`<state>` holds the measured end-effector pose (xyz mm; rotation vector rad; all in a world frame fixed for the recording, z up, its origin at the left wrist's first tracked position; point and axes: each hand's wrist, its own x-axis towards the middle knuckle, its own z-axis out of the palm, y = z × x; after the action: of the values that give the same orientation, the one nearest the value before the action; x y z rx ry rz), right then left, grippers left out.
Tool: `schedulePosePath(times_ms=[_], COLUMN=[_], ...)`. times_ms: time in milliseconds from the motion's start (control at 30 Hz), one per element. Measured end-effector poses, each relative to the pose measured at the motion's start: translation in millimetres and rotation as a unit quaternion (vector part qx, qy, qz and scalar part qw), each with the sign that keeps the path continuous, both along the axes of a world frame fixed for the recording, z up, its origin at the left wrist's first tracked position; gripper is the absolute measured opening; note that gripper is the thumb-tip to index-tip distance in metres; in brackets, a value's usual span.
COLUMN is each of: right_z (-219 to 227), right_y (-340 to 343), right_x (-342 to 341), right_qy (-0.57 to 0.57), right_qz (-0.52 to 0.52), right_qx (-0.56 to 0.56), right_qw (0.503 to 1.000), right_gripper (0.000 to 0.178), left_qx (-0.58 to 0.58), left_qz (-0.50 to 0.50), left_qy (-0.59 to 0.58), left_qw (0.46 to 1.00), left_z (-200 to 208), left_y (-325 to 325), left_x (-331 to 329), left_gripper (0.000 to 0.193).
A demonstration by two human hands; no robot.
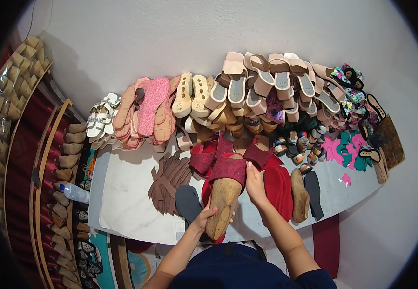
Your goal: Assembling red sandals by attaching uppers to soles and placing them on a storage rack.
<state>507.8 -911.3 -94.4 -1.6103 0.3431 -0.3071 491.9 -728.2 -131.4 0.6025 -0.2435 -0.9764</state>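
A worn wooden shoe last [225,200] is held tilted over the table's near edge, with a dark red patterned shoe upper [228,172] wrapped across it as a wide band. My left hand [206,217] is closed round the last's lower end, thumb on top. At the band's right edge, my right hand [256,184] grips the upper against the last, its fingers partly hidden behind. More dark red straps [202,159] lie just beyond. A grey sole [188,202] is left of the last; a stack of red soles [278,192] is to its right.
Brown strips [170,180] lie on the table [127,192] at left. Pink soles [152,106] and piled beige heeled sandals [235,79] line the wall. Another last [299,195] rests at right. A bottle [75,192] stands beside the left rack of lasts.
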Motion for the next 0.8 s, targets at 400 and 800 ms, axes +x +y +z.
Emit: schedulePosePath(times_ms=[400,800], right_z=[-5.7,7.0], right_y=[6.8,13.9], right_x=[6.0,-2.1], right_qy=[-0.072,-0.085], right_qz=[0.011,0.049], right_qx=[0.202,0.348], right_qw=[0.977,0.932], right_gripper=[0.049,0.043], left_qx=[-0.069,-0.036], left_qz=[-0.069,-0.05], left_qy=[0.062,0.022], left_qw=[0.993,0.998], left_z=[-18.7,-13.2], left_y=[-0.8,-3.9], left_x=[2.4,5.5], left_gripper=[0.068,0.069])
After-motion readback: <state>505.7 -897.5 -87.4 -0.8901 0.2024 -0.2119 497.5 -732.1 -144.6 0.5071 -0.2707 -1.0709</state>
